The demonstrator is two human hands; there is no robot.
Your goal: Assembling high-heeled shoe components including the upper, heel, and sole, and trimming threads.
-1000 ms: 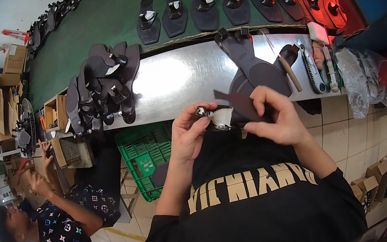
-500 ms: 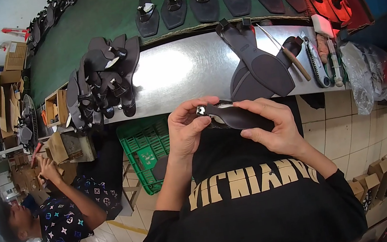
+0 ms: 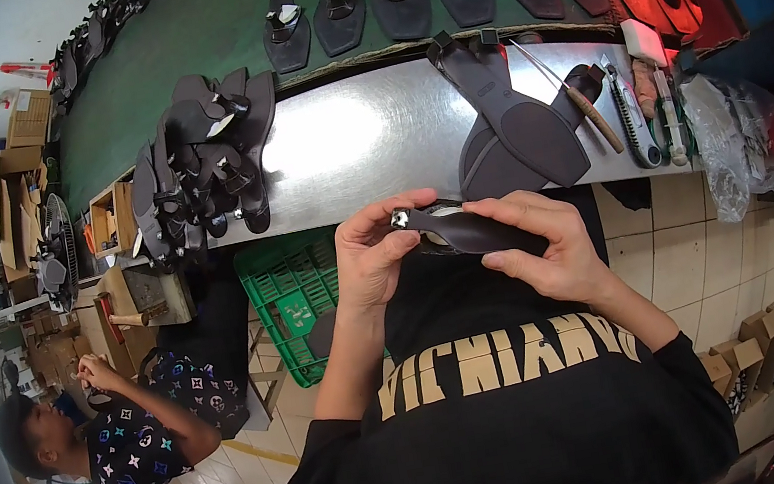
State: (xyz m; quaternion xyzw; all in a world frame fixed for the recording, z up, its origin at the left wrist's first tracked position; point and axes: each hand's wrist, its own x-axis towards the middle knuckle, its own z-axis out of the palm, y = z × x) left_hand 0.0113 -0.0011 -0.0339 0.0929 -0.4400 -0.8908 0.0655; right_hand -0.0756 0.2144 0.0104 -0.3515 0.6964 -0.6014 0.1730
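A pile (image 3: 212, 158) of footwear sits left on the steel bench (image 3: 342, 148); crossed soles (image 3: 534, 148), an awl (image 3: 597, 121) and a cutter (image 3: 632, 117) lie right, beyond the hands. The left hand (image 3: 366, 261) pinches the sandal's (image 3: 476, 231) narrow end, the right hand (image 3: 554, 244) its wider end, holding it between them.

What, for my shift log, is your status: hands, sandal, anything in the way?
Left hand gripping narrow end, right hand gripping broad end. Dark sandal held before metal bench. No obstruction visible at the hands.
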